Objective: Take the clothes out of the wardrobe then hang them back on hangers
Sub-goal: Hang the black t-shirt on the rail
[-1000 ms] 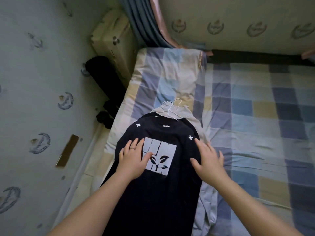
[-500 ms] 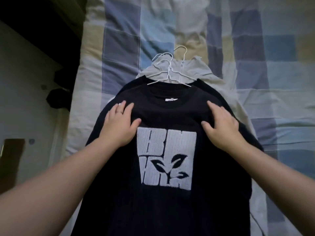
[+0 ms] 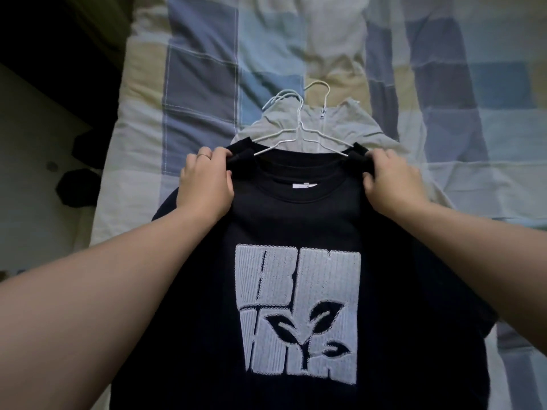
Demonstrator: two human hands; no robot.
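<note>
black T-shirt (image 3: 296, 220) | shoulders pinched by left hand (image 3: 205, 182), right hand (image 3: 390, 179)

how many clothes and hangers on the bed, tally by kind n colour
black tops: 2, one layered under the printed one
grey top: 1
white wire hangers: 3, counted by their hooks
total: 6
</note>
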